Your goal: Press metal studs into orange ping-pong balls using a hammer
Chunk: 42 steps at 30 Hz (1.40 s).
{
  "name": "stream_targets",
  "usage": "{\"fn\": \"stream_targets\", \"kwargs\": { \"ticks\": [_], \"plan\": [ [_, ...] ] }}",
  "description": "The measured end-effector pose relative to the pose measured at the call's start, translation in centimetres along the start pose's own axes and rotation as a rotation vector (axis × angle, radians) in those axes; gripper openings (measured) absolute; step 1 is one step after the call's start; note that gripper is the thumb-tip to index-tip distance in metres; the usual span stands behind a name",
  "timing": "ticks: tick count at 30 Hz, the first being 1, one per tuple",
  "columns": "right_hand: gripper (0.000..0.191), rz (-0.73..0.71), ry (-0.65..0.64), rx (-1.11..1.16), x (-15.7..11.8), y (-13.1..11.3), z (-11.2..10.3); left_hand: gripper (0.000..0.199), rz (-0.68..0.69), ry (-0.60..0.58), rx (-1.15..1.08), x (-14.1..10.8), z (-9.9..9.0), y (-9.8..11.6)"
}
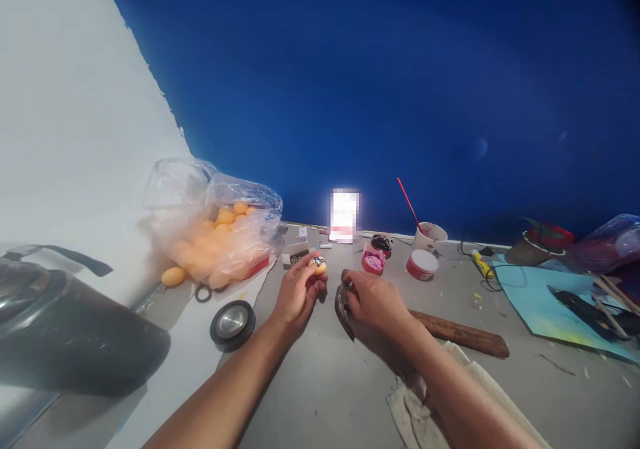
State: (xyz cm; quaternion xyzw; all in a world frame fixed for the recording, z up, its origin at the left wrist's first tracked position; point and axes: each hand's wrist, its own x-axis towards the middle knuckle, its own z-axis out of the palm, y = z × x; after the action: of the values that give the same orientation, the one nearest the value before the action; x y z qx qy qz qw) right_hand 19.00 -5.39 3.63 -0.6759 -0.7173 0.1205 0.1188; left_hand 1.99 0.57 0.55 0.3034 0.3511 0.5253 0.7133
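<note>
A small orange ball (319, 266), its upper side covered in shiny metallic spots, sits between the fingertips of my left hand (298, 296). A hammer lies on the grey table, its dark metal head (343, 308) under my right hand (376, 300), whose fingers curl round the head. The wooden handle (463, 334) runs out to the right beyond my wrist. Just behind my left hand is a small open box (296, 256) with dark contents too small to make out. My right forearm passes over a pale crumpled cloth (417, 409).
Left, a clear plastic bag (225, 249) holds several orange balls, near a dark flask (75, 329) and round lid (233, 324). A bright phone (344, 216) stands at the wall. Paint tubs (373, 260), a white cup (430, 237) and blue board (545, 296) lie further right.
</note>
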Motion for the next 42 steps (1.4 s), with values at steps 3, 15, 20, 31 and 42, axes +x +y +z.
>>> {"fn": "stream_targets", "kwargs": {
  "ticks": [3,15,20,31,42],
  "plan": [
    [0.039,-0.048,-0.088,-0.077,-0.6,-0.1,-0.8,0.063,0.011,-0.033,0.043,0.0,-0.1,0.2],
    [0.019,0.027,-0.146,-0.203,-0.5,-0.5,-1.1,0.06,0.171,0.039,0.21,0.3,-0.5,0.2],
    [0.016,-0.043,-0.047,-0.017,-1.0,-0.8,-1.6,0.058,0.153,0.028,0.167,0.4,-0.5,0.3],
    [0.022,-0.232,0.444,-0.027,-1.2,1.1,-0.7,0.054,0.145,-0.086,0.139,0.0,-0.1,-0.4],
    [0.029,-0.234,0.484,-0.135,-1.2,0.9,-1.0,0.057,0.059,-0.151,0.158,-0.4,0.1,-0.6]
  ]
}}
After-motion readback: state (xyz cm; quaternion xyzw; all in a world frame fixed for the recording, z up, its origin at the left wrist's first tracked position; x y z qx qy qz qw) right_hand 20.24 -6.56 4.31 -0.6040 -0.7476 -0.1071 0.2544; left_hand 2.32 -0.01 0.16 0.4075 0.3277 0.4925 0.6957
